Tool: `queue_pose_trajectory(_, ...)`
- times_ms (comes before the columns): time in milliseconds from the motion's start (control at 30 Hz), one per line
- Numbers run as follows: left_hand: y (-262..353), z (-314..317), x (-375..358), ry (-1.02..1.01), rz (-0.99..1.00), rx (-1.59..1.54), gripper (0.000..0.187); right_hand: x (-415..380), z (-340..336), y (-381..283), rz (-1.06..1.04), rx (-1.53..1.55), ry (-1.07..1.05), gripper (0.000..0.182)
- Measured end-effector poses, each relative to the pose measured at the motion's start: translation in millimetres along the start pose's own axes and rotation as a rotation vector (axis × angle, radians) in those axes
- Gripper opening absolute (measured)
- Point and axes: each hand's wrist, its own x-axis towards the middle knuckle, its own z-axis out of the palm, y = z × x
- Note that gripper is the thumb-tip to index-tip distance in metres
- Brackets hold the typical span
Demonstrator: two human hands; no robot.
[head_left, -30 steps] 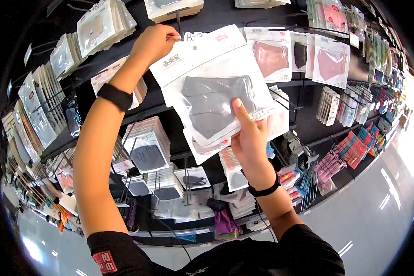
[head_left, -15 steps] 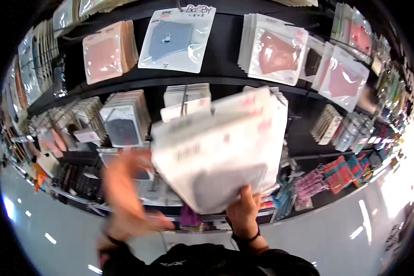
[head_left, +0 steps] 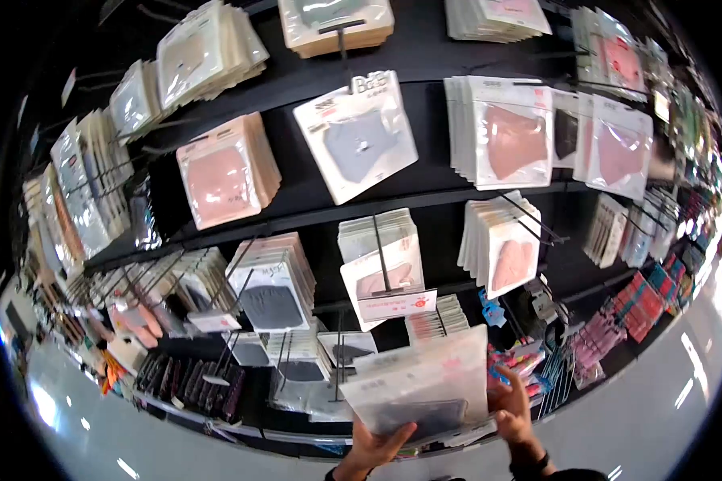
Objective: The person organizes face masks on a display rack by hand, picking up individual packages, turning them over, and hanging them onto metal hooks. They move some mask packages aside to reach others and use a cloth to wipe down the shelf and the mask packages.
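Note:
A stack of flat white face mask packs [head_left: 425,367] is low in the middle of the head view, a dark grey mask showing through the front one. My left hand [head_left: 381,445] grips the stack's lower left part, thumb across the front and the other fingers mostly hidden behind. At the right edge, my right hand [head_left: 515,409] curls its fingers and thumb around the packs' side. Just above the stack, a hooked pack with a pinkish mask [head_left: 389,280] hangs behind a price tag [head_left: 397,305].
Black shelving carries several rows of hanging packs. A blue mask pack [head_left: 357,144] hangs tilted on an upper hook, between pink mask packs [head_left: 217,184] and more pink ones [head_left: 515,144]. Metal hooks [head_left: 537,220] stick out toward me. Grey floor [head_left: 646,409] shows below the rack.
The stack has moved lower and slightly right in view. My left hand, apart from it and blurred before, now grips it; my right hand has shifted from its bottom to its right edge. The view has tilted.

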Motion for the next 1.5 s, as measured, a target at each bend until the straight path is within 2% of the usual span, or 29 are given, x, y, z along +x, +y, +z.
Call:
queue_pose_trajectory(67, -4.2, -15.5, -2.4, -0.224, 0.131, 0.39, 0.087, 1.0, 16.1, -20.2, -0.068, -0.04, -0.094, 0.101)
queue_pose_trajectory(100, -5.2, -21.7, -2.0, -0.308, 0.228, 0.581, 0.094, -1.9, 16.2, -18.6, -0.086, -0.154, -0.123, 0.103)
queue_pose_trajectory(133, -6.3, -27.8, -1.8, -0.378, 0.339, 0.75, 0.102, -4.3, 22.7, -11.5, -0.169, -0.202, -0.096, 0.097)
queue_pose_trajectory(167, -23.3, -30.9, -20.6, -0.296, 0.253, 0.6, 0.109, -6.8, 37.3, -11.3, -0.194, -0.283, -0.061, 0.091)
queue_pose_trajectory(267, -31.5, -61.0, -26.2, -0.29, -0.085, 0.364, 0.123, -9.1, 75.2, 1.4, -0.214, -0.371, 0.002, 0.077)
queue_pose_trajectory(333, -20.1, -70.8, -26.2, -0.23, -0.126, 0.322, 0.112, -8.2, 95.2, 8.7, -0.21, -0.408, 0.026, 0.07)
queue_pose_trajectory(400, -1.8, -74.3, -38.2, -0.035, 0.035, 0.325, 0.085, -9.9, 114.3, 17.1, -0.202, -0.469, 0.048, 0.066)
queue_pose_trajectory(433, -1.5, -81.3, -39.9, -0.039, -0.027, 0.275, 0.089, -10.1, 122.7, 22.0, -0.113, -0.475, 0.11, 0.063)
queue_pose_trajectory(533, -14.1, -112.3, -54.1, -0.054, -0.205, 0.125, 0.105, -13.6, 143.2, 22.9, -0.052, -0.481, 0.139, 0.067)
queue_pose_trajectory(600, -21.2, -127.7, -65.6, -0.068, -0.338, 0.017, 0.116, -18.8, 135.6, 50.9, -0.082, -0.399, 0.189, 0.069)
queue_pose_trajectory(633, 8.3, -123.7, -57.7, -0.11, -0.34, -0.106, 0.105, -18.1, 132.2, 57.8, -0.096, -0.365, 0.214, 0.07)
queue_pose_trajectory(733, 9.8, -127.0, -64.4, -0.052, -0.123, 0.099, 0.095, -11.2, 146.4, 53.9, -0.136, -0.306, 0.309, 0.077)
queue_pose_trajectory(767, 17.4, -118.2, -71.5, -0.007, 0.012, 0.033, 0.08, -8.1, 154.7, 48.9, -0.145, -0.264, 0.321, 0.077)
queue_pose_trajectory(833, -11.1, -147.8, -89.4, -0.261, 0.145, 0.215, 0.101, -9.1, 161.6, 46.6, -0.08, -0.152, 0.305, 0.08)
queue_pose_trajectory(867, -23.0, -160.4, -75.2, -0.393, 0.251, 0.311, 0.112, 5.8, 161.8, 39.5, -0.086, -0.1, 0.278, 0.082)
queue_pose_trajectory(900, 3.1, -158.3, -64.9, -0.478, 0.145, 0.018, 0.106, 10.0, 158.2, 45.9, -0.118, -0.052, 0.267, 0.094)
queue_pose_trajectory(967, 17.2, -155.9, -67.3, -0.445, -0.004, 0.137, 0.113, 10.8, 170.6, 35.6, -0.144, -0.123, 0.221, 0.095)
queue_pose_trajectory(1000, 20.9, -158.0, -63.7, -0.43, 0.054, 0.392, 0.116, 9.4, 172.9, 29.9, -0.16, -0.165, 0.207, 0.096)
queue_pose_trajectory(1067, 44.2, -159.2, -48.0, -0.536, -0.021, 0.382, 0.117, 8.4, 166.2, 32.4, -0.154, -0.196, 0.218, 0.101)
queue_pose_trajectory(1133, 39.6, -162.6, -49.7, -0.536, 0.021, 0.466, 0.118, 6.2, 162.0, 34.9, -0.156, -0.216, 0.214, 0.102)
queue_pose_trajectory(1367, -23.4, -165.1, -70.4, -0.322, -0.005, 0.279, 0.089, -11.1, 160.4, 37.5, -0.096, -0.34, 0.087, 0.092)
queue_pose_trajectory(1500, -61.9, -164.3, -82.1, -0.309, 0.014, 0.266, 0.074, -18.2, 168.3, 26.6, -0.067, -0.361, 0.139, 0.084)
